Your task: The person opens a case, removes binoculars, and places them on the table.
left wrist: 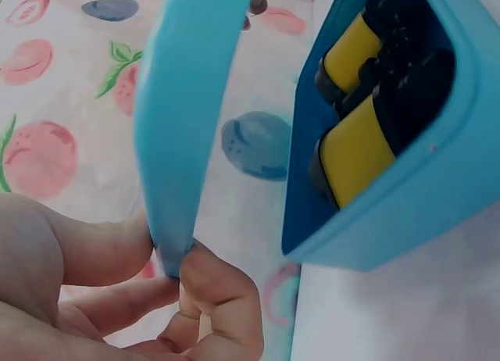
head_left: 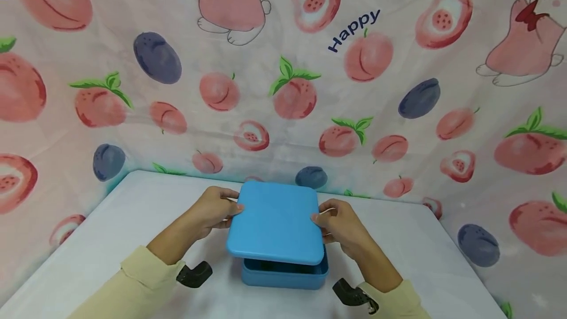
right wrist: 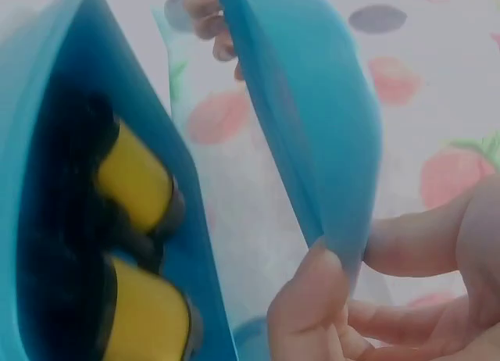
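Note:
A flat blue lid (head_left: 276, 223) is held tilted above a blue box (head_left: 283, 280), apart from its rim in both wrist views. My left hand (head_left: 216, 208) pinches the lid's left edge between thumb and fingers. On the opposite edge, my right hand (head_left: 342, 224) pinches it the same way. Inside the box lies a pair of yellow and black binoculars (left wrist: 359, 155), its two yellow barrels side by side. The right wrist view shows these binoculars (right wrist: 147, 318) too, partly in shadow; in the head view the lid hides them.
The box stands on a white table (head_left: 177, 196). Behind the table hangs a cloth (head_left: 266, 97) printed with peaches, plums and rabbits. A black device (head_left: 195, 274) sits at the left wrist and another black device (head_left: 354, 293) at the right.

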{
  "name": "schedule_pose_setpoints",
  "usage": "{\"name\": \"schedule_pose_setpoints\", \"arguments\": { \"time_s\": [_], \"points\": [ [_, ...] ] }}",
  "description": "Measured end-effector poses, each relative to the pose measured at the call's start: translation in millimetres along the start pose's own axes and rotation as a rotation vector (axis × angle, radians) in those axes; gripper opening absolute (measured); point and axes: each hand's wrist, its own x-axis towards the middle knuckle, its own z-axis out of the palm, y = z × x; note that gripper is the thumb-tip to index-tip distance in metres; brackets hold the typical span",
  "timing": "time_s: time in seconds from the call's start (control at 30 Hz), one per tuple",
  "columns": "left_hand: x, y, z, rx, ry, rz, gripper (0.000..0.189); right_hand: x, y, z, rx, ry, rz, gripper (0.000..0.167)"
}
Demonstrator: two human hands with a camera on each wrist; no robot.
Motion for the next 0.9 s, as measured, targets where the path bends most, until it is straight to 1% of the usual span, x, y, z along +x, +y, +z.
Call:
{"name": "schedule_pose_setpoints", "arguments": {
  "time_s": [0.1, 0.2, 0.43, 0.63, 0.9],
  "points": [
    [-5.1, -2.8, -9.1, 0.001, -0.003, 0.007, 0.052, -3.7, -4.7, 7.1, 0.023, -0.004, -0.015, 0.03],
    [-10.1, -4.7, -17.3, 0.007, -0.006, 0.01, 0.053, -6.2, -8.5, 12.7, 0.049, -0.02, -0.012, 0.027],
    [-19.9, -2.0, -36.6, 0.034, -0.005, -0.004, 0.056, -7.2, -17.1, 22.5, 0.109, -0.07, -0.006, 0.025],
    [-28.3, -3.6, -57.0, 0.039, -0.021, -0.007, 0.057, -9.8, -21.9, 30.5, 0.134, -0.134, -0.024, 0.032],
    [-36.6, -15.0, -82.2, 0.071, -0.033, -0.001, 0.061, -7.4, -26.2, 46.3, 0.156, -0.182, -0.043, 0.041]
  ]
}}
